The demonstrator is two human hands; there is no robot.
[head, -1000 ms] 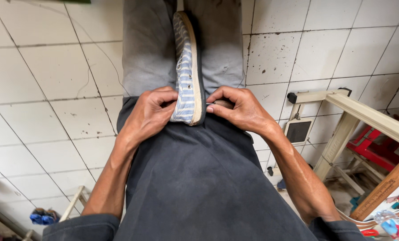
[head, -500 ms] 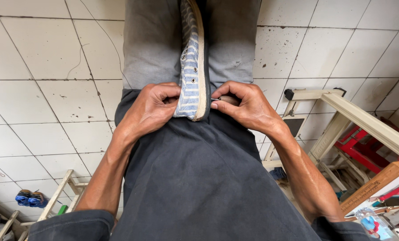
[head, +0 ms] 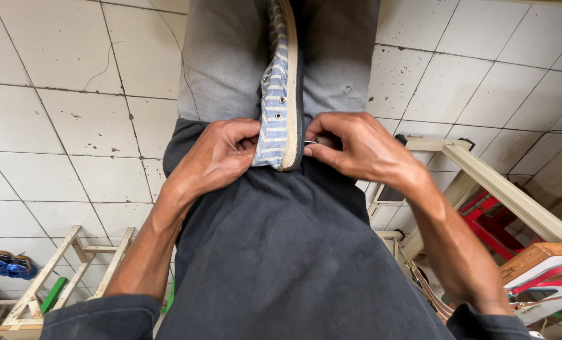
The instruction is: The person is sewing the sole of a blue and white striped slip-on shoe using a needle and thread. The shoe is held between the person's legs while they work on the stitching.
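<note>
While the camera looks straight down the person's body, a blue-and-white striped canvas shoe with a pale rubber sole edge (head: 280, 94) lies on its side along the lap, wedged between the thighs in faded grey trousers (head: 221, 63), its near end at the hem of a dark grey shirt (head: 281, 252). The left hand (head: 215, 157) is curled shut against the striped upper at that near end, fingers folded in and pressing on the cloth. The right hand (head: 359, 148) meets the shoe from the other side, its thumb and forefinger pinched together on a small thin metal piece (head: 310, 142) right at the sole edge; what the piece is cannot be told. Both hands sit close together, with only the shoe's end between them.

Below lies a floor of stained white square tiles (head: 61, 126). A light wooden frame (head: 54, 271) stands at lower left, with a pair of blue shoes (head: 9, 264) near it. At right stand a pale wooden stand (head: 501, 195) and a red frame (head: 492, 217) behind it.
</note>
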